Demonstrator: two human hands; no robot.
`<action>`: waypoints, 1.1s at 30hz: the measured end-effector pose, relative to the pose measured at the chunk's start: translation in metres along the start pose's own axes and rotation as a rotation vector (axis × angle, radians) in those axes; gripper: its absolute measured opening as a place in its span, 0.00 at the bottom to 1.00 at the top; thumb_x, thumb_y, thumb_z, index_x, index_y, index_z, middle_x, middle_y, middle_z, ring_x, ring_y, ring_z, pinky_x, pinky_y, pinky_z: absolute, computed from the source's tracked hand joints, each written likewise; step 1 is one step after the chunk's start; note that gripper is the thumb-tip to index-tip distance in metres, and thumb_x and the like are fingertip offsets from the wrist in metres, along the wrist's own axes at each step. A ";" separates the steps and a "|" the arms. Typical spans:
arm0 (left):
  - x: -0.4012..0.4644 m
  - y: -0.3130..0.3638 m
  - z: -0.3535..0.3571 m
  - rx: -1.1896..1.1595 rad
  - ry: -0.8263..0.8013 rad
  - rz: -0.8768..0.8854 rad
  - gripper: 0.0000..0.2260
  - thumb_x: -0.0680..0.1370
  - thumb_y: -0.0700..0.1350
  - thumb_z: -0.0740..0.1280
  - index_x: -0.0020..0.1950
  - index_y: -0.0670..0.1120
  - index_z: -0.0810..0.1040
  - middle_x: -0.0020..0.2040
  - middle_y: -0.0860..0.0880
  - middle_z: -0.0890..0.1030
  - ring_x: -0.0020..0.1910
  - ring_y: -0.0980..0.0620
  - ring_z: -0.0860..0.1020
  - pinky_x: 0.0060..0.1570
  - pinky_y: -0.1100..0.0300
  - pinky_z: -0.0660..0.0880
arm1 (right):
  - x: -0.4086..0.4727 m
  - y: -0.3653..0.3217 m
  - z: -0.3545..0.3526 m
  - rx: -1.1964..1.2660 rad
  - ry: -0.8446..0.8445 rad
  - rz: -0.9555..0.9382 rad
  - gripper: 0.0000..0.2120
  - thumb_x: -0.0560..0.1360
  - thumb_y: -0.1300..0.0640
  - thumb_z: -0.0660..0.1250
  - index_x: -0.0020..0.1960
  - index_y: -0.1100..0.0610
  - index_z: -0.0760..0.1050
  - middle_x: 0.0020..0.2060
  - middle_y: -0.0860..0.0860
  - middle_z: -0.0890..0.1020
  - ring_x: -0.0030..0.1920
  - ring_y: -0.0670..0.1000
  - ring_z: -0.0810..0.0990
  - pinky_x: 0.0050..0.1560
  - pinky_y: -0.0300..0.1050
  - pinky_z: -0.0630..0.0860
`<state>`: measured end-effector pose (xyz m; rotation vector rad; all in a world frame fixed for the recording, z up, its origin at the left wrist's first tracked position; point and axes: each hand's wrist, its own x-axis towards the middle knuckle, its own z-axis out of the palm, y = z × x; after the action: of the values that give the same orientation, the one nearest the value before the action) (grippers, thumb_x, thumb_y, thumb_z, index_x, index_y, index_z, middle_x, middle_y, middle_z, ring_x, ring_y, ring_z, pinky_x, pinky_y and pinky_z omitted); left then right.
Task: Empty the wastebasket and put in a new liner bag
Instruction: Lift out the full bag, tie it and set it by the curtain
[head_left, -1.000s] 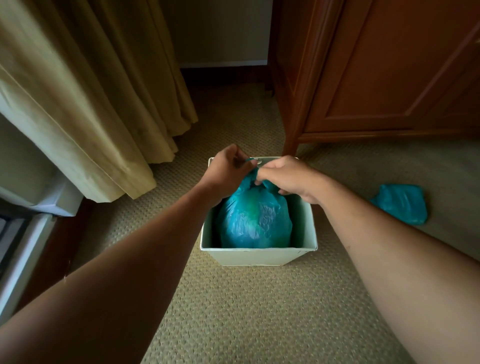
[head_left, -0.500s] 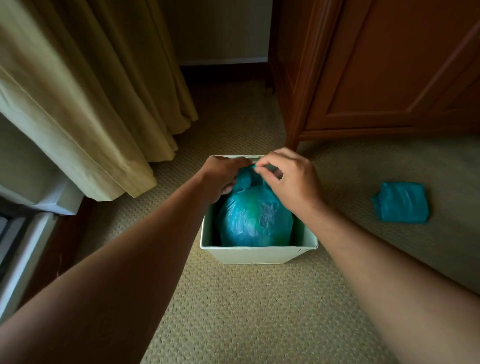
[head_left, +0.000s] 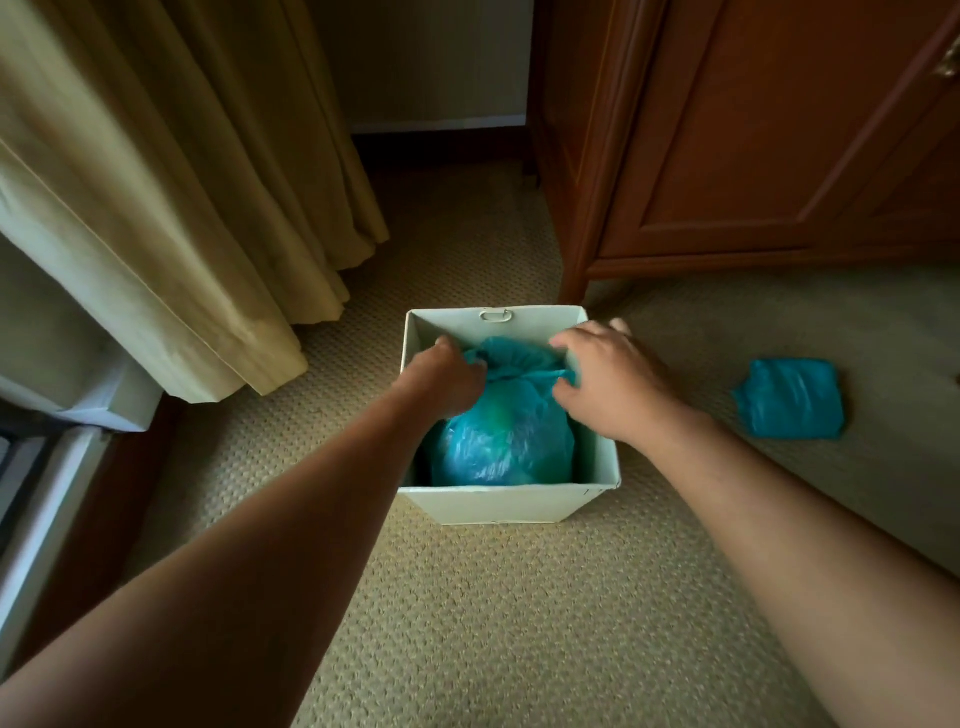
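Observation:
A white square wastebasket stands on the carpet with a full teal liner bag inside it. The bag's neck is gathered at the top. My left hand reaches into the basket and grips the gathered plastic on its left side. My right hand is over the right side of the bag, fingers curled onto the plastic by the neck. A folded teal liner bag lies on the carpet to the right of the basket.
A beige curtain hangs at the left, down to the floor. A wooden cabinet stands behind and to the right of the basket. A white ledge is at the far left. Carpet lies in front.
My hands have moved apart, from pinching together above the bag's neck to either side of it. Both have dropped lower into the basket.

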<state>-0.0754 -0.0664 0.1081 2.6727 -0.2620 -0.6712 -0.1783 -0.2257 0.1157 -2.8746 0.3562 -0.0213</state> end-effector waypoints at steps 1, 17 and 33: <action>-0.004 0.003 -0.006 -0.037 -0.106 -0.027 0.27 0.80 0.53 0.63 0.77 0.43 0.64 0.70 0.39 0.73 0.66 0.40 0.74 0.57 0.51 0.74 | 0.003 -0.002 -0.001 0.080 -0.070 -0.021 0.31 0.73 0.50 0.69 0.74 0.53 0.68 0.71 0.52 0.73 0.69 0.57 0.69 0.67 0.51 0.69; -0.024 -0.012 0.006 0.278 0.056 0.295 0.24 0.79 0.40 0.63 0.74 0.49 0.66 0.63 0.39 0.79 0.61 0.37 0.79 0.60 0.47 0.75 | 0.015 -0.023 0.023 0.152 -0.060 0.070 0.16 0.71 0.58 0.71 0.58 0.49 0.81 0.54 0.54 0.81 0.55 0.58 0.81 0.53 0.47 0.77; -0.081 0.038 -0.222 0.187 0.623 0.462 0.19 0.75 0.43 0.64 0.66 0.53 0.78 0.59 0.43 0.82 0.57 0.38 0.80 0.57 0.43 0.78 | 0.064 -0.115 -0.180 0.285 0.489 -0.221 0.15 0.65 0.47 0.64 0.44 0.53 0.83 0.38 0.54 0.84 0.43 0.57 0.83 0.39 0.46 0.73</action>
<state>-0.0409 -0.0109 0.3387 2.6829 -0.7521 0.3377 -0.0970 -0.1759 0.3174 -2.5780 0.1035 -0.7572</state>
